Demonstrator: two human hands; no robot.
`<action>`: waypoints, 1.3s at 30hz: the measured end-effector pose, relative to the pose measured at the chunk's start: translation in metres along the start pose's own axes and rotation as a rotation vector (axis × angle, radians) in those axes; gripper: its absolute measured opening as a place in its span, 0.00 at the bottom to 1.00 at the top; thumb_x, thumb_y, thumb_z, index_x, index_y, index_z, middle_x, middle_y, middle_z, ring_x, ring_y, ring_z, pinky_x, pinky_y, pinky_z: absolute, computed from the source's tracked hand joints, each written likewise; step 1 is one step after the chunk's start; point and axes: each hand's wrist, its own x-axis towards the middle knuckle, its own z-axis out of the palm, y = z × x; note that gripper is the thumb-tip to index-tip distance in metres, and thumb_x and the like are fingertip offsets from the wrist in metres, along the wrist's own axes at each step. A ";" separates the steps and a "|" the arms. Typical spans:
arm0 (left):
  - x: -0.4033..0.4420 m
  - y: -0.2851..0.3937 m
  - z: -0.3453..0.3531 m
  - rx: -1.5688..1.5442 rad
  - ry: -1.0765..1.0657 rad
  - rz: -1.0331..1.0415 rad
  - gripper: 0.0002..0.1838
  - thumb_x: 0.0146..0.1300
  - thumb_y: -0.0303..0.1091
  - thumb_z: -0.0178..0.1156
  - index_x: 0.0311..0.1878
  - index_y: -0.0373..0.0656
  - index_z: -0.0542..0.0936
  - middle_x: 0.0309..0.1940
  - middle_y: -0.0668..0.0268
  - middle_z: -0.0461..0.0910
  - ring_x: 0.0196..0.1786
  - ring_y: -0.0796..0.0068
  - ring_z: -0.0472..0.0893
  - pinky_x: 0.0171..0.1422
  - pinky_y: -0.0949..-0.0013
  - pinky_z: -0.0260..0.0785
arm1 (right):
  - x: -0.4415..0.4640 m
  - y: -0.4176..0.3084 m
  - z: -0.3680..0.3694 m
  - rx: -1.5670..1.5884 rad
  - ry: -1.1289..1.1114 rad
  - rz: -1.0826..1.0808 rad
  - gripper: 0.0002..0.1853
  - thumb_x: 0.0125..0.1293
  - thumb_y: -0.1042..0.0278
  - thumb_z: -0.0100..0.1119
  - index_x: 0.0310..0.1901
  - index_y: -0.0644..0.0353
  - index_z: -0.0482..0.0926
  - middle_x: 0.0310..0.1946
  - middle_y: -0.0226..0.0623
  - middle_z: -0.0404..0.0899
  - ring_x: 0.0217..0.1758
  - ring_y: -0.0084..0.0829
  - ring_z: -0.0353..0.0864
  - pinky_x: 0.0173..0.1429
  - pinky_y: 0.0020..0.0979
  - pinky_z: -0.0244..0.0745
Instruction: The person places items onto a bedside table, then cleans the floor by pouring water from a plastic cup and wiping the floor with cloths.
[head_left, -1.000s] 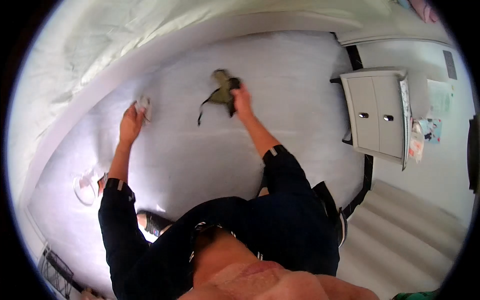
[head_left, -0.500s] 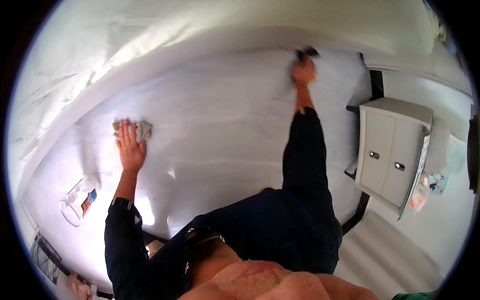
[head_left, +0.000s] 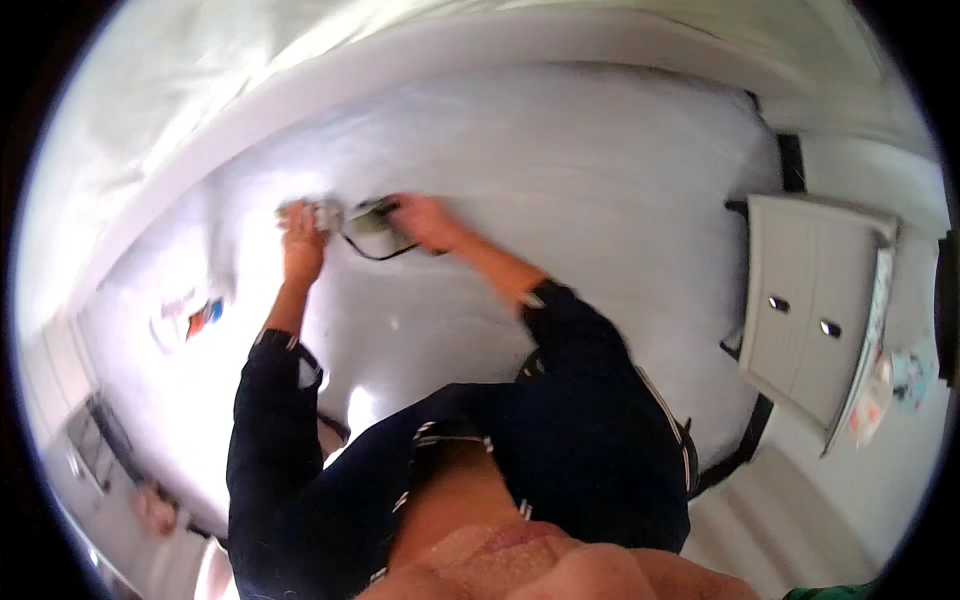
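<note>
My left hand [head_left: 304, 250] lies over a crumpled greyish cloth [head_left: 328, 217] on the broad white surface [head_left: 480, 320]. Its fingers stretch across the cloth, palm down, slightly blurred. Close by on the right, my right hand [head_left: 427, 222] has its fingers closed around the black part of an olive-grey object [head_left: 372, 222]. A thin black strap or edge curves below that object; motion blur hides its exact kind. The two hands are near each other but apart.
A transparent container [head_left: 175, 318] with a red and blue label is at the left. A pale two-door cabinet [head_left: 810, 310] stands at the right, with small items beside it. Whitish fabric [head_left: 400, 30] hangs or rises along the far edge.
My right hand has swept from the far right to the left, close to my left hand, carrying the dark object. My left hand stays on the cloth. The view has shifted.
</note>
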 end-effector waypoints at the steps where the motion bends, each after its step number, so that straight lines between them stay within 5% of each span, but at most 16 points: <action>1: -0.014 0.002 0.006 0.071 0.044 0.036 0.31 0.63 0.36 0.58 0.68 0.42 0.62 0.73 0.54 0.52 0.76 0.53 0.51 0.72 0.52 0.56 | -0.015 -0.002 -0.043 -0.411 0.091 -0.225 0.16 0.67 0.65 0.53 0.54 0.62 0.76 0.43 0.43 0.80 0.45 0.36 0.79 0.52 0.35 0.74; 2: -0.024 0.003 0.011 0.136 0.086 0.083 0.31 0.62 0.35 0.58 0.68 0.43 0.63 0.73 0.55 0.53 0.76 0.54 0.51 0.71 0.51 0.57 | -0.030 -0.004 -0.086 -0.836 0.282 -0.409 0.18 0.69 0.64 0.49 0.56 0.63 0.74 0.44 0.44 0.80 0.46 0.38 0.79 0.53 0.36 0.74; 5: -0.050 0.021 -0.011 0.022 -0.101 0.001 0.32 0.63 0.36 0.59 0.70 0.48 0.61 0.75 0.57 0.49 0.78 0.57 0.47 0.71 0.45 0.57 | -0.072 -0.024 -0.208 -0.704 0.853 -0.161 0.20 0.71 0.57 0.48 0.56 0.64 0.73 0.48 0.51 0.79 0.51 0.50 0.77 0.55 0.44 0.71; 6: -0.053 0.024 -0.012 0.037 -0.103 -0.012 0.32 0.63 0.36 0.59 0.70 0.49 0.61 0.75 0.57 0.49 0.78 0.57 0.47 0.71 0.45 0.56 | -0.081 -0.017 -0.249 -0.602 1.004 -0.333 0.22 0.71 0.56 0.49 0.58 0.62 0.71 0.48 0.51 0.79 0.51 0.51 0.77 0.55 0.43 0.71; 8: -0.053 0.030 -0.013 0.078 -0.109 -0.034 0.33 0.63 0.36 0.59 0.70 0.49 0.61 0.75 0.59 0.48 0.78 0.57 0.46 0.71 0.45 0.56 | -0.096 0.007 -0.326 -0.652 1.271 -0.060 0.22 0.70 0.56 0.49 0.59 0.61 0.71 0.51 0.50 0.78 0.54 0.49 0.76 0.58 0.46 0.69; 10: -0.051 0.030 -0.013 -0.001 -0.103 -0.036 0.33 0.62 0.35 0.60 0.70 0.49 0.61 0.76 0.60 0.48 0.78 0.57 0.46 0.71 0.44 0.56 | -0.104 0.008 -0.349 -0.881 1.293 0.450 0.23 0.68 0.55 0.51 0.60 0.58 0.72 0.55 0.46 0.76 0.59 0.47 0.73 0.62 0.52 0.65; 14: -0.052 0.033 -0.022 -0.021 -0.157 -0.076 0.34 0.61 0.33 0.61 0.70 0.49 0.62 0.76 0.61 0.48 0.78 0.57 0.46 0.71 0.43 0.55 | -0.044 -0.011 -0.325 -1.016 1.239 0.269 0.24 0.59 0.55 0.58 0.57 0.52 0.75 0.57 0.39 0.75 0.63 0.42 0.72 0.62 0.52 0.66; 16: -0.051 0.035 -0.020 -0.015 -0.149 -0.066 0.34 0.61 0.33 0.61 0.70 0.49 0.62 0.76 0.61 0.48 0.78 0.57 0.46 0.71 0.42 0.55 | 0.024 -0.013 -0.289 -1.164 1.111 -0.023 0.20 0.61 0.56 0.56 0.55 0.49 0.77 0.52 0.37 0.80 0.55 0.43 0.78 0.56 0.45 0.72; 20: -0.053 0.039 -0.026 -0.045 -0.131 -0.046 0.31 0.59 0.27 0.57 0.68 0.45 0.63 0.75 0.55 0.49 0.77 0.52 0.48 0.69 0.43 0.57 | 0.100 -0.054 -0.104 -1.158 0.668 -0.555 0.12 0.54 0.65 0.62 0.41 0.49 0.81 0.39 0.33 0.82 0.44 0.40 0.80 0.46 0.48 0.71; 23: -0.054 0.018 0.005 -0.058 -0.062 -0.043 0.31 0.60 0.29 0.57 0.68 0.44 0.63 0.74 0.54 0.50 0.77 0.50 0.48 0.69 0.42 0.58 | 0.090 -0.066 0.030 -1.159 0.250 -0.286 0.12 0.59 0.67 0.54 0.43 0.45 0.82 0.46 0.32 0.82 0.53 0.35 0.78 0.54 0.48 0.66; 24: -0.051 0.022 -0.002 -0.045 -0.092 -0.043 0.31 0.59 0.29 0.57 0.68 0.44 0.63 0.74 0.54 0.50 0.77 0.50 0.48 0.69 0.42 0.58 | 0.090 -0.029 0.061 -1.205 0.402 -0.676 0.12 0.59 0.66 0.55 0.44 0.44 0.82 0.47 0.30 0.81 0.55 0.32 0.78 0.55 0.48 0.65; 26: -0.048 0.034 -0.022 -0.019 -0.154 -0.050 0.31 0.59 0.30 0.57 0.68 0.44 0.63 0.74 0.53 0.50 0.77 0.49 0.48 0.68 0.41 0.58 | 0.073 -0.023 0.084 -0.857 0.276 -0.725 0.12 0.58 0.63 0.59 0.44 0.46 0.81 0.46 0.33 0.82 0.53 0.32 0.79 0.57 0.46 0.65; 29: -0.050 0.035 -0.022 -0.009 -0.138 -0.021 0.32 0.60 0.31 0.57 0.69 0.45 0.63 0.75 0.54 0.49 0.77 0.50 0.47 0.68 0.40 0.58 | 0.073 -0.038 0.057 -0.724 0.020 -0.494 0.15 0.57 0.61 0.61 0.47 0.50 0.79 0.43 0.37 0.82 0.50 0.37 0.80 0.55 0.43 0.69; 32: -0.051 0.034 -0.019 0.011 -0.135 -0.036 0.34 0.60 0.35 0.61 0.70 0.50 0.62 0.76 0.60 0.47 0.78 0.57 0.47 0.70 0.43 0.56 | 0.051 -0.063 -0.004 -0.442 0.230 -0.303 0.20 0.58 0.65 0.62 0.53 0.53 0.74 0.41 0.43 0.82 0.45 0.44 0.81 0.50 0.41 0.75; 36: -0.051 0.030 -0.016 -0.031 -0.107 -0.024 0.33 0.60 0.37 0.61 0.69 0.50 0.63 0.75 0.59 0.49 0.77 0.57 0.48 0.69 0.44 0.57 | 0.013 -0.065 -0.121 -0.604 0.662 -0.474 0.25 0.59 0.72 0.60 0.60 0.58 0.70 0.52 0.46 0.78 0.55 0.44 0.78 0.57 0.38 0.73; 39: -0.052 0.028 -0.013 0.006 -0.118 -0.030 0.33 0.61 0.39 0.61 0.69 0.50 0.64 0.75 0.59 0.50 0.77 0.58 0.49 0.69 0.45 0.57 | 0.013 -0.051 -0.188 -0.849 0.918 -0.247 0.24 0.60 0.69 0.57 0.59 0.59 0.71 0.54 0.45 0.77 0.56 0.46 0.76 0.60 0.42 0.70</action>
